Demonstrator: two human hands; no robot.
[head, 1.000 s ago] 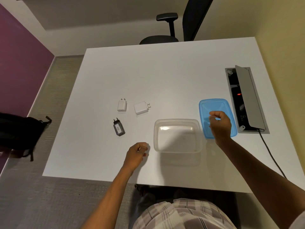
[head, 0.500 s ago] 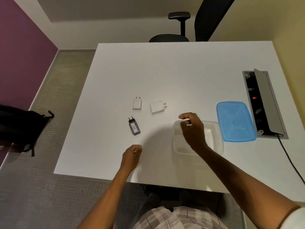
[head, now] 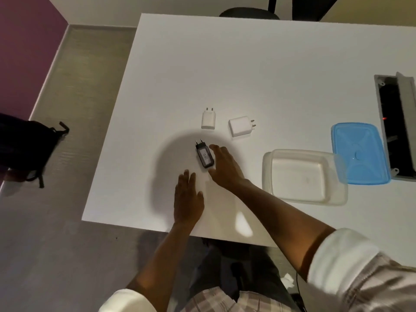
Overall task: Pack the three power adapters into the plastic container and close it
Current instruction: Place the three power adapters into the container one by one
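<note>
A black power adapter [head: 204, 155] with a label lies on the white table [head: 225, 70]. My right hand [head: 224, 166] is open right beside it, fingers along its right side, not gripping it. My left hand [head: 188, 199] lies flat and open on the table just below it. Two white adapters sit farther back: a slim one [head: 208, 118] and a square one [head: 240, 126]. The clear plastic container [head: 304, 176] stands empty to the right. Its blue lid [head: 359, 152] lies beside it, further right.
An open cable box [head: 396, 122] with a grey flap is set into the table at the far right. A black office chair [head: 270, 10] stands behind the table. A black bag [head: 24, 145] lies on the floor at left.
My right hand moved left from above the container to the black adapter and opened. My left hand uncurled and now lies flat. The camera moved closer and tilted down.
</note>
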